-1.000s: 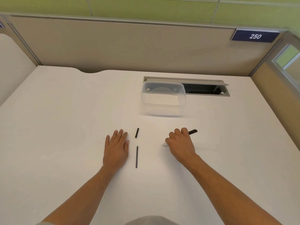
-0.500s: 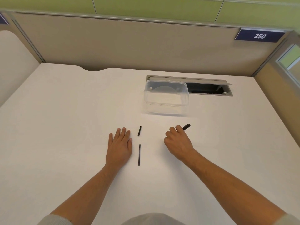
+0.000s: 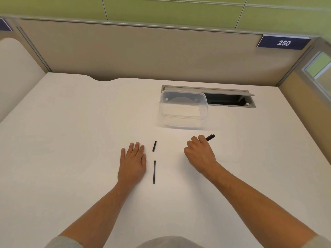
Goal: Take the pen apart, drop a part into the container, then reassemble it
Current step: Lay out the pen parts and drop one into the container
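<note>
White desk point(image 3: 71, 140), clear colourless container point(image 3: 184, 111) right of centre, three black pen pieces mid-frame, beige partition point(image 3: 125, 54), green wall point(image 3: 179, 9) along the top, navy sign point(image 3: 283, 43) with white digits upper right

Two bare forearms reach in from the bottom edge. The left hand point(image 3: 132, 162) and the right hand point(image 3: 200, 153) wear no gloves, rings or watch. Pale grey sleeves point(image 3: 61, 242) are pushed up near the elbows, showing only at the lower corners. A patch of the same grey garment point(image 3: 170, 242) shows between them.
</note>
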Available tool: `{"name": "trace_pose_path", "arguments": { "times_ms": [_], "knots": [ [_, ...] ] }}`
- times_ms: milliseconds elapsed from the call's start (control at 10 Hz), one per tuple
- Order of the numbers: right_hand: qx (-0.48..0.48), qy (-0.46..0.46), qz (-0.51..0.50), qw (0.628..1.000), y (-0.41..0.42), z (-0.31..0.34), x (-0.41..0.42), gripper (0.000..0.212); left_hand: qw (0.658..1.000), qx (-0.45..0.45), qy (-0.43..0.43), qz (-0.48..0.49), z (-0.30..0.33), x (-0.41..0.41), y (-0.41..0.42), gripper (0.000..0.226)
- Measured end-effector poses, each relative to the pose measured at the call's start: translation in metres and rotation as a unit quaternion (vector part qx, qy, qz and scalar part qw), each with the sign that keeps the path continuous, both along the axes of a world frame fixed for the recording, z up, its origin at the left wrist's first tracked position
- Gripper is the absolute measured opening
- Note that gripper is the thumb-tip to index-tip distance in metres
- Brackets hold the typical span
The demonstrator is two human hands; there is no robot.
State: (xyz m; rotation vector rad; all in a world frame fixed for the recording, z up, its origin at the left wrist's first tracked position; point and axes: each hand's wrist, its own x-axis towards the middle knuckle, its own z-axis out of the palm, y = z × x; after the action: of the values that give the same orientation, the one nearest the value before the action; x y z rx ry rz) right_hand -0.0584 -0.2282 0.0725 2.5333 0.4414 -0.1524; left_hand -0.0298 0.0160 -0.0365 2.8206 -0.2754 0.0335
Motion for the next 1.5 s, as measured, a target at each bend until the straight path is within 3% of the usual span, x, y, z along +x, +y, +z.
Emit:
{"name": "trace_pose_path", "arguments": {
  "times_ms": [100, 200, 300, 400, 500, 600, 800, 900, 1000, 1100, 1300, 1500],
  "knots": [
    [0.019, -0.041, -0.001, 0.999, 0.000, 0.004, 0.000, 0.020, 1.000, 0.000, -0.004, -0.001, -0.001, 0.000, 0.000, 0.052],
    [0.101, 0.031, -0.043, 0.994, -0.001, -0.005, 0.001, 0.021, 1.000, 0.004, -0.003, -0.001, 0.000, 0.001, 0.000, 0.052],
    [0.212, 0.080, -0.100, 0.969, -0.004, -0.008, 0.005, 0.041, 1.000, 0.003, -0.003, -0.002, -0.001, 0.001, 0.000, 0.051],
    [0.275, 0.139, -0.149, 0.940, -0.008, -0.006, 0.010, 0.040, 1.000, 0.000, -0.003, -0.003, -0.001, 0.001, 0.001, 0.047],
    [0.415, 0.176, -0.208, 0.868, -0.017, -0.006, 0.016, 0.030, 1.000, -0.002, -0.005, -0.002, -0.001, 0.001, 0.001, 0.048],
    [0.583, 0.225, -0.262, 0.736, -0.023, -0.006, 0.018, 0.035, 1.000, 0.000, -0.002, -0.004, -0.002, 0.002, 0.000, 0.045],
    [0.716, 0.280, -0.305, 0.562, -0.023, -0.018, 0.011, 0.033, 1.000, 0.006, -0.008, -0.003, -0.002, 0.002, 0.001, 0.047],
    [0.775, 0.291, -0.330, 0.454, -0.026, -0.024, 0.007, 0.030, 1.000, 0.006, -0.009, -0.003, -0.003, 0.002, 0.001, 0.051],
    [0.807, 0.287, -0.332, 0.396, -0.027, -0.029, 0.003, 0.022, 1.000, 0.004, -0.009, -0.002, -0.003, 0.002, 0.001, 0.050],
    [0.816, 0.225, -0.301, 0.438, -0.025, -0.037, -0.003, 0.010, 1.000, 0.006, -0.007, -0.001, -0.004, 0.002, 0.001, 0.048],
    [0.759, 0.085, -0.305, 0.568, -0.012, -0.046, -0.008, 0.016, 1.000, 0.002, -0.013, -0.001, -0.003, 0.001, 0.001, 0.051],
    [0.701, 0.004, -0.275, 0.658, -0.006, -0.052, -0.012, 0.015, 1.000, -0.001, -0.009, -0.001, -0.003, 0.001, 0.001, 0.045]
  ]
}}
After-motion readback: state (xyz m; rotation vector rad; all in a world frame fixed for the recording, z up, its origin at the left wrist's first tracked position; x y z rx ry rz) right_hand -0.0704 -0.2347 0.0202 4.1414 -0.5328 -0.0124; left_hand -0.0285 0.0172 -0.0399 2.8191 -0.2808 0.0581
